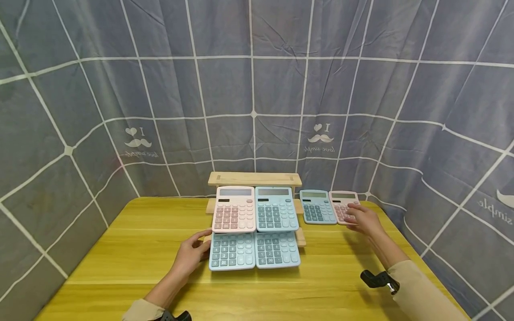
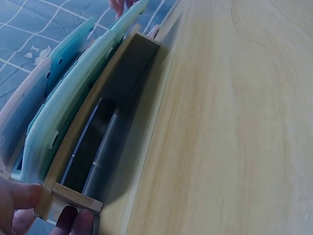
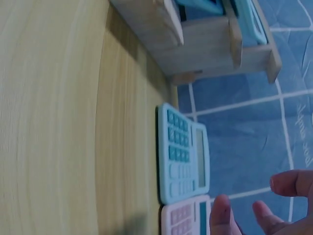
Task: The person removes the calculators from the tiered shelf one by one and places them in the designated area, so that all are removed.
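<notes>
A yellow desk with wood-grain surface and rounded far corners (image 1: 100, 254) is enclosed at the back and at both sides by a grey-blue fabric curtain with white grid lines (image 1: 281, 87). The cloth is marked by folds and creases, and its upper part is lit softly. White moustache prints (image 1: 138, 143) are repeated on it, with mirrored white lettering (image 1: 319, 149) placed below.

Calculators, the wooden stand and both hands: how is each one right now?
Wooden stand: standing, loaded on two levels
Upper pink calculator: on stand, no digits visible
Upper blue calculator: on stand, no digits visible
Lower left blue calculator: on stand, screen hidden
Lower right blue calculator: on stand, screen hidden
Loose blue calculator: off stand, keys showing
Loose pink calculator: off stand, partly covered
Left hand: gripping stand's end
Right hand: fingers spread, touching unclear
</notes>
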The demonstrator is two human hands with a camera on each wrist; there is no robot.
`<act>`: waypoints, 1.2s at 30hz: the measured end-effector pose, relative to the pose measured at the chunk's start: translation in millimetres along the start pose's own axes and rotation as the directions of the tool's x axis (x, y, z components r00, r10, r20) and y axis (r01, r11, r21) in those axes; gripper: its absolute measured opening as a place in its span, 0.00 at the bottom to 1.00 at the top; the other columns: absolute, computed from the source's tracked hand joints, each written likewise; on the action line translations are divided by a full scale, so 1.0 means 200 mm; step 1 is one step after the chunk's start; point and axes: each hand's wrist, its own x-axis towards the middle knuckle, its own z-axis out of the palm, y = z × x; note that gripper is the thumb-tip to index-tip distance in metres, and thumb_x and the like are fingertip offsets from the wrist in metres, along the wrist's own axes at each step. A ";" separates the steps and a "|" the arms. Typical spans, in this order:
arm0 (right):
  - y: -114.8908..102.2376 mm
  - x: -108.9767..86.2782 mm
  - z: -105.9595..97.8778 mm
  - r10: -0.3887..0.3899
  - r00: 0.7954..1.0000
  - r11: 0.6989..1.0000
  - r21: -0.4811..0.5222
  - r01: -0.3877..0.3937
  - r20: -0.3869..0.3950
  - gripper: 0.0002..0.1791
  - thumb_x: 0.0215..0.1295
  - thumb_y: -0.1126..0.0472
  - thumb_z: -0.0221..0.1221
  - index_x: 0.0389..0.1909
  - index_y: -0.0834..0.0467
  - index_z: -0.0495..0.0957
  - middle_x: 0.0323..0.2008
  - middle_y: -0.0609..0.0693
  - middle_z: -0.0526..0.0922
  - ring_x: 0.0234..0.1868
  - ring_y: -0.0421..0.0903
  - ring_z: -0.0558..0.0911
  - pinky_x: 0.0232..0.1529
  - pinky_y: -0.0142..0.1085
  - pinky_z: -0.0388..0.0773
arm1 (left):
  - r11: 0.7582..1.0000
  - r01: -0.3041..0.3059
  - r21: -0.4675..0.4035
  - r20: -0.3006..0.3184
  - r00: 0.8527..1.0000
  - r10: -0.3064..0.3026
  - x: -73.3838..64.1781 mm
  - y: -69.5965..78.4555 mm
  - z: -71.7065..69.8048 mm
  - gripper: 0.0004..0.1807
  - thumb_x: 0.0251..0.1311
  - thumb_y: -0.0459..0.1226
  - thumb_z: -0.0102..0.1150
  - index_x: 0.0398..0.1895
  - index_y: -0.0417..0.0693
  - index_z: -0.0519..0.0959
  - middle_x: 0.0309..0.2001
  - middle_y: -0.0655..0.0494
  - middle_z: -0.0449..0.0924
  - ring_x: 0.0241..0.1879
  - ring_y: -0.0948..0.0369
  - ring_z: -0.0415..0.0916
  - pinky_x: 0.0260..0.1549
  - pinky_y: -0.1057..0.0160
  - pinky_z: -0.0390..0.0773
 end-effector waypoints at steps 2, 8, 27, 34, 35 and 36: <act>-0.02 -0.02 0.01 -0.010 1.000 1.000 0.009 0.010 0.018 0.33 0.78 0.57 0.47 0.77 0.67 0.55 0.71 0.73 0.59 0.36 0.34 0.83 0.41 0.31 0.86 | 1.000 0.001 0.002 0.000 1.000 -0.001 0.00 0.00 0.00 0.21 0.72 0.34 0.55 0.67 0.46 0.75 0.42 0.44 0.78 0.38 0.59 0.80 0.39 0.63 0.86; -0.07 -0.08 0.07 -0.039 0.997 0.998 0.043 0.037 0.065 0.31 0.76 0.59 0.51 0.74 0.69 0.59 0.65 0.70 0.68 0.37 0.40 0.86 0.40 0.33 0.86 | 1.000 0.001 0.022 -0.011 1.000 -0.001 0.00 0.00 0.00 0.20 0.72 0.35 0.55 0.66 0.46 0.76 0.44 0.44 0.76 0.40 0.57 0.78 0.38 0.64 0.85; -0.15 -0.20 0.25 -0.178 0.955 0.980 0.128 0.150 0.237 0.31 0.77 0.58 0.54 0.75 0.65 0.58 0.57 0.56 0.76 0.44 0.44 0.87 0.45 0.35 0.86 | 1.000 -0.007 0.007 0.002 1.000 0.007 0.01 0.01 0.00 0.21 0.72 0.34 0.54 0.67 0.45 0.75 0.42 0.44 0.77 0.38 0.60 0.80 0.39 0.64 0.86; -0.16 -0.23 0.33 -0.205 0.941 0.976 0.133 0.175 0.270 0.30 0.77 0.58 0.53 0.75 0.62 0.58 0.58 0.58 0.76 0.47 0.48 0.86 0.46 0.36 0.85 | 1.000 0.003 0.024 0.000 1.000 -0.003 0.01 0.01 -0.01 0.21 0.72 0.34 0.54 0.66 0.45 0.75 0.44 0.44 0.75 0.41 0.55 0.78 0.38 0.64 0.85; -0.15 -0.23 0.34 -0.208 0.939 0.976 0.126 0.179 0.275 0.30 0.77 0.58 0.53 0.75 0.63 0.58 0.58 0.58 0.76 0.48 0.49 0.86 0.46 0.36 0.84 | 1.000 0.003 0.025 0.000 1.000 -0.003 0.01 0.01 -0.01 0.21 0.72 0.34 0.54 0.66 0.45 0.75 0.44 0.44 0.75 0.41 0.55 0.78 0.38 0.64 0.85; -0.15 -0.24 0.35 -0.211 0.937 0.975 0.126 0.182 0.279 0.29 0.77 0.59 0.52 0.74 0.63 0.59 0.57 0.59 0.75 0.48 0.50 0.86 0.45 0.37 0.84 | 1.000 0.003 0.024 0.000 1.000 -0.003 0.01 0.01 -0.01 0.21 0.72 0.34 0.54 0.66 0.45 0.75 0.44 0.43 0.75 0.42 0.54 0.78 0.38 0.64 0.85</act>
